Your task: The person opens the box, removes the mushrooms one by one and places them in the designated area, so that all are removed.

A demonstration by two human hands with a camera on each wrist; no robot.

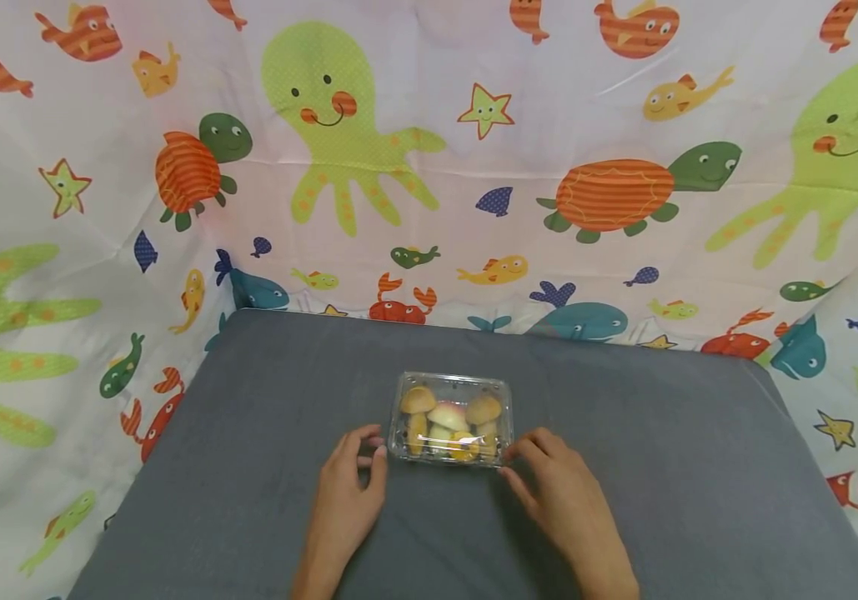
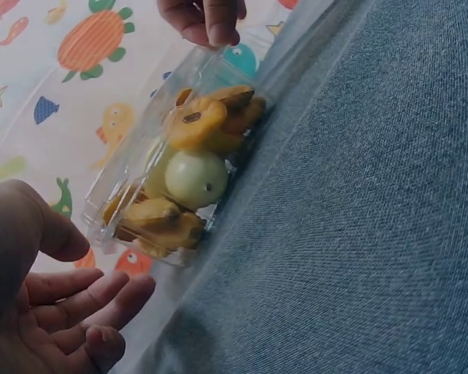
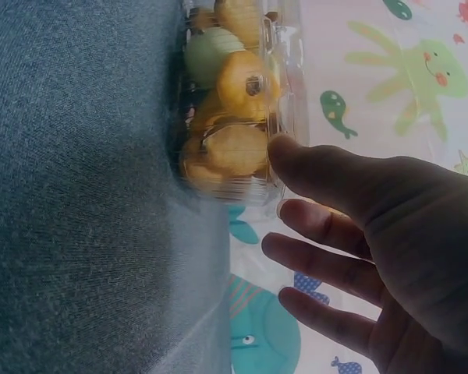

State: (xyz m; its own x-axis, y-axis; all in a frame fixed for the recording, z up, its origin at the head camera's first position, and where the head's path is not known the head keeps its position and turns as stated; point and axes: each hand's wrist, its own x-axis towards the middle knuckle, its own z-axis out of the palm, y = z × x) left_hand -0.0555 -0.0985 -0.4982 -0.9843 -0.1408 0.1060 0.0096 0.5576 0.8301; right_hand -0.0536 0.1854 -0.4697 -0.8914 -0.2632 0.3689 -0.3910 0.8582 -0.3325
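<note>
A clear box (image 1: 399,417) is set at the middle of the bench (image 1: 661,467), between the two hands and somewhat nearer the far edge than the near one. Mushroom-shaped pieces are held inside: a tan-capped one (image 1: 418,400) at the left, a pale one (image 1: 446,417) with a reddish cap in the middle, and another tan-capped one (image 1: 484,408) at the right. An orange piece (image 1: 464,448) is seen at the near side.

The near right corner of the box is touched by the thumb of the right hand (image 1: 559,492), whose other fingers are spread apart. The left hand (image 1: 349,492) is placed just beside the near left corner, with thumb and fingers parted widely; whether the box is touched by it cannot be told.

The bench is covered in plain grey cloth. It is bordered at the far side, left and right by a white curtain (image 1: 429,200), on which green octopuses (image 1: 319,75), orange-shelled turtles (image 1: 614,196), teal whales (image 1: 582,321) and red crabs (image 1: 398,311) are printed.
</note>
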